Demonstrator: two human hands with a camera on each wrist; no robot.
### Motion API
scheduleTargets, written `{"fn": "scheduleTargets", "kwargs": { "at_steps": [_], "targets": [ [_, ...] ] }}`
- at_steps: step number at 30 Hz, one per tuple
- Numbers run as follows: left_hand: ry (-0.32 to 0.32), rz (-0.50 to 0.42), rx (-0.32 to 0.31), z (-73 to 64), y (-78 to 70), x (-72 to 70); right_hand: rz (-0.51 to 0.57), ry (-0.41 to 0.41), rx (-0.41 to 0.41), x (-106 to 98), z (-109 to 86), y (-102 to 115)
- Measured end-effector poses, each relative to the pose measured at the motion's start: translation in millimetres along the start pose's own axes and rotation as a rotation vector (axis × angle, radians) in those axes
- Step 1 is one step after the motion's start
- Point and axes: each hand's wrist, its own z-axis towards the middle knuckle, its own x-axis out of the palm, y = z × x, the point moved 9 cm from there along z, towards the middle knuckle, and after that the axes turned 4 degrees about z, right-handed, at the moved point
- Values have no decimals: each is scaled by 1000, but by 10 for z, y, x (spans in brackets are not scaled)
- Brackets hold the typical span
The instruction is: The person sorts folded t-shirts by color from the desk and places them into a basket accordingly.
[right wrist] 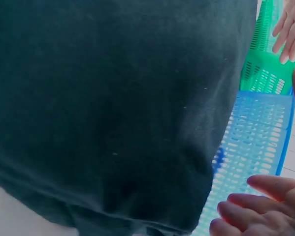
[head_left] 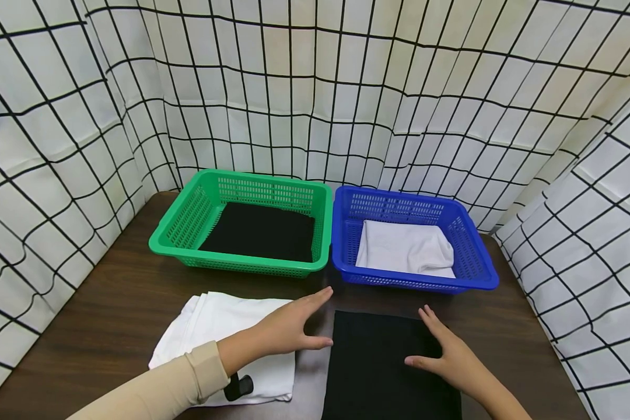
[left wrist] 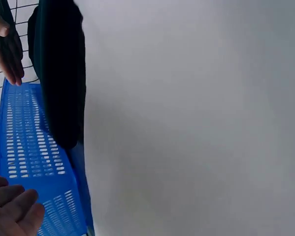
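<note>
Fingers (head_left: 322,296) extended, thumbs spread wide: left hand (head_left: 289,326) over near-left white cloth (head_left: 226,318), right hand (head_left: 454,360) over near-right black cloth (head_left: 373,361)'s right edge. Green basket (head_left: 241,264) far left, blue basket (head_left: 420,280) far right.

Blue basket (head_left: 406,280) in high head, close wrist views

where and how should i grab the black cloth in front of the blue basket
Probably by both side edges: left hand from the left, right hand from the right, sliding underneath. The black cloth lies flat and roughly rectangular, with straight sides and no raised part showing to pinch from above.
</note>
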Motion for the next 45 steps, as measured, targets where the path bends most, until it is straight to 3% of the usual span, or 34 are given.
{"fn": "scheduleTargets", "kwargs": {
  "at_steps": [13, 29, 35, 45],
  "targets": [
    [20, -152, -62, -56, 22, 116, 2, 53, 127, 72, -10, -281],
    [44, -256, -100, -81, 21, 243, -38, 30, 263, 55, -56, -586],
    [70, -361, -125, -103, 17, 318, -50, 16, 286, 51, -81, -612],
    [117, -505, -173, -127, 23, 424, 69, -35, 354, -30, -134, -658]
  ]
}}
